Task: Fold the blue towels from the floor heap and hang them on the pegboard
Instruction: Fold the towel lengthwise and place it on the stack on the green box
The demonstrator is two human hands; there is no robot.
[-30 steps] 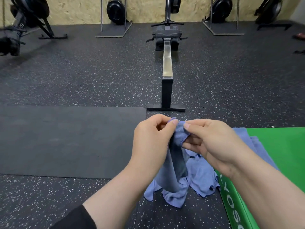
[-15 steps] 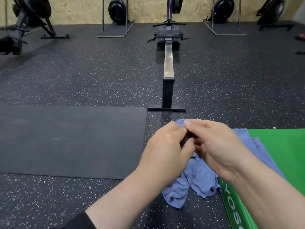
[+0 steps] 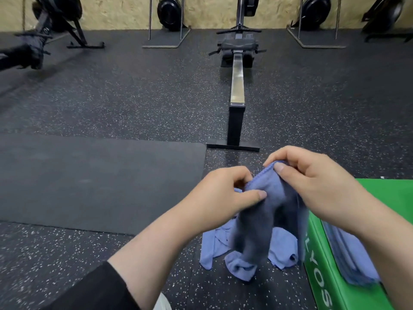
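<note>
A blue towel (image 3: 266,211) hangs in front of me, held along its top edge. My left hand (image 3: 225,198) pinches the left part of that edge and my right hand (image 3: 312,182) pinches the right part, slightly higher. The cloth droops down between them, blurred at the bottom. Beneath it a heap of blue towels (image 3: 223,245) lies crumpled on the speckled floor. Another blue towel (image 3: 350,253) lies flat on the green box (image 3: 391,195) at the right. No pegboard is in view.
A rowing machine (image 3: 237,86) runs away from me straight ahead, its foot just beyond my hands. A dark mat (image 3: 89,175) covers the floor at left. More gym machines (image 3: 169,12) stand along the far wall.
My hands were pressed together on the towel half a second ago; they have drawn apart along its top edge, spreading the cloth, which now hangs lower over the heap.
</note>
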